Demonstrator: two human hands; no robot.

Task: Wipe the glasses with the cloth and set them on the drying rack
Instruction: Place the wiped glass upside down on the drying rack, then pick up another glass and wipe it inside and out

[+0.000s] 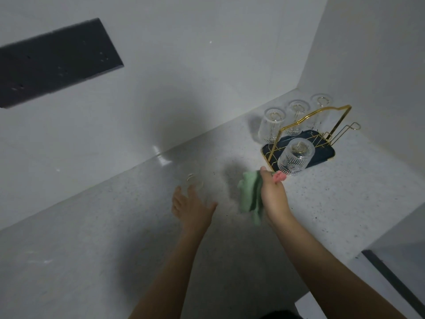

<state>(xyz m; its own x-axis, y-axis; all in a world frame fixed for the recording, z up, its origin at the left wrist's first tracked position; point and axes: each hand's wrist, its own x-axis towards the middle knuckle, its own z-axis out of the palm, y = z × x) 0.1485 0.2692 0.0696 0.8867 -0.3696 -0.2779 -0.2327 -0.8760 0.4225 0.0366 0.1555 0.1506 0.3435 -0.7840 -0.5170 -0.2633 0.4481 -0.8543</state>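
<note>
My right hand [272, 192] grips a green cloth [249, 194] with a pink end [279, 176]. Just beyond it stands a gold wire drying rack [322, 134] on a dark tray. Several ribbed glasses hang upside down on its prongs; the nearest glass [295, 158] is at the front, three more [296, 117] along the back. My left hand [192, 207] is open with fingers spread, just short of a faint, blurred clear glass [194, 180] on the counter.
The speckled white countertop [333, 203] ends in a corner of white walls behind the rack. A dark rectangular panel [55, 61] is set in the left wall. The counter's edge drops off at the lower right.
</note>
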